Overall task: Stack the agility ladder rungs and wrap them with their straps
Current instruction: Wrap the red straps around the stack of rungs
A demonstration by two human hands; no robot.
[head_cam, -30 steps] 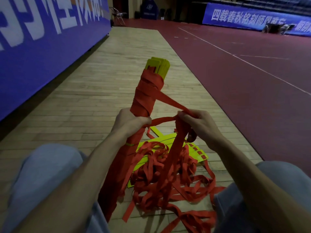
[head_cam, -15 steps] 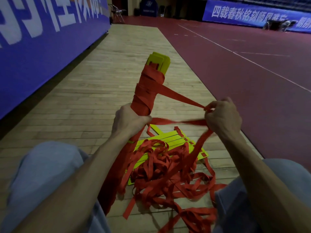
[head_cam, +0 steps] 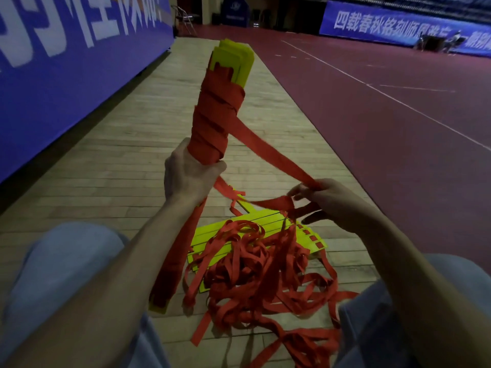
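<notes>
Head view. Held upright above the wooden floor (head_cam: 132, 168), near its right edge beside the red court (head_cam: 372, 128): stacked yellow rungs (head_cam: 235, 58), upper half wound in red strap (head_cam: 265, 147). Left hand (head_cam: 191, 173) curled round the bundle's middle; right hand (head_cam: 332, 205) pinching the taut strap out to the right. Looks partly done: tangle of loose straps (head_cam: 255, 269) and further yellow rungs (head_cam: 265, 224) lying on the floor, unwound.

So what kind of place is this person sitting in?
Most likely an indoor sports hall: a dark red court floor with white boundary lines, a wooden plank strip, and blue banners along the walls.
</notes>
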